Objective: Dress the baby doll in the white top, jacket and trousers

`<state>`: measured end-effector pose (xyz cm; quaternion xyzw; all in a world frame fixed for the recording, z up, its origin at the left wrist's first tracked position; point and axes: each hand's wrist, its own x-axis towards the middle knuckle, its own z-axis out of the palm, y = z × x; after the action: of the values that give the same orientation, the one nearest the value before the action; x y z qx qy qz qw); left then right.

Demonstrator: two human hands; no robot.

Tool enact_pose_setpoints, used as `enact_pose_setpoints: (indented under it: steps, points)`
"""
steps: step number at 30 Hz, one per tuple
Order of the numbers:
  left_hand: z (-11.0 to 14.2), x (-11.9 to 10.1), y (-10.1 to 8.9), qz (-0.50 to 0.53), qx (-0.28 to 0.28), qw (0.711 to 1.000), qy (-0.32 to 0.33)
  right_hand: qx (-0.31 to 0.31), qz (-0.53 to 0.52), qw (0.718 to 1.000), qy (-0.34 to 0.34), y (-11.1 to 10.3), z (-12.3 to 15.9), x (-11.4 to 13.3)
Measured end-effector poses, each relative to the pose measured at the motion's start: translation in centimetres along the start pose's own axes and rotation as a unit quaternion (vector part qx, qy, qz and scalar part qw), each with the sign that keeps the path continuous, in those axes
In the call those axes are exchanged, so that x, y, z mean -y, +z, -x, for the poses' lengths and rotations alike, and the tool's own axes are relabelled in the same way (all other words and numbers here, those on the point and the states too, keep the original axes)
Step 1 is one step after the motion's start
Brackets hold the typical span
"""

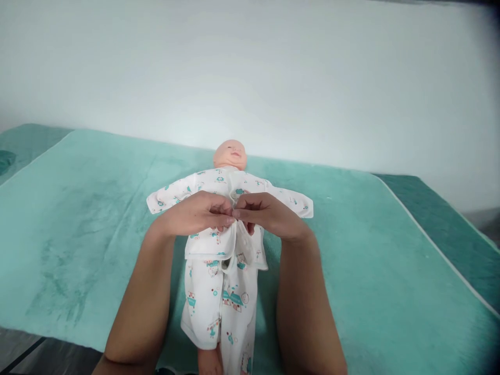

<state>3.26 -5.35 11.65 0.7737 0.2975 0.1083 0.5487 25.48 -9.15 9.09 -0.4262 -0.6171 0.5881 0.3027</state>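
A baby doll [230, 153] lies on its back, head toward the wall, in a white printed jacket [211, 244] and matching trousers [203, 297]. Both sleeves stretch out sideways. My left hand [203, 211] pinches one front edge of the jacket at the chest. Opposite it, my right hand [263, 212] pinches the other front edge, its fingertips meeting those of the left. Below my hands the jacket's front hangs apart. Any fastener between my fingertips is hidden. One bare doll foot [210, 360] shows under a trouser leg.
A light green plush cover [89, 208] with a pale border lies under the doll. Darker green cloth [429, 219] shows at the right. Behind stands a white wall [250, 67]. The cover's front edge runs along the lower left, with dark floor [23, 349] below.
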Motion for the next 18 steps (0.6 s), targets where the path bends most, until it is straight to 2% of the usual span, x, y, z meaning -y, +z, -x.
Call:
enact_pose_setpoints:
  steps: [5,13,18]
  points:
    - [-0.28,0.37,0.17,0.068,-0.013,0.997,-0.017,0.015,0.000,1.000,0.014,-0.16,0.11,0.18]
    - [-0.51,0.81,0.28,0.100,-0.036,0.994,-0.026,0.052,0.011,0.999,0.006,-0.72,0.17,-0.37]
    - [-0.60,0.62,0.53,0.112,-0.043,0.992,-0.028,0.033,0.053,0.998,0.029,-0.26,0.16,-0.09]
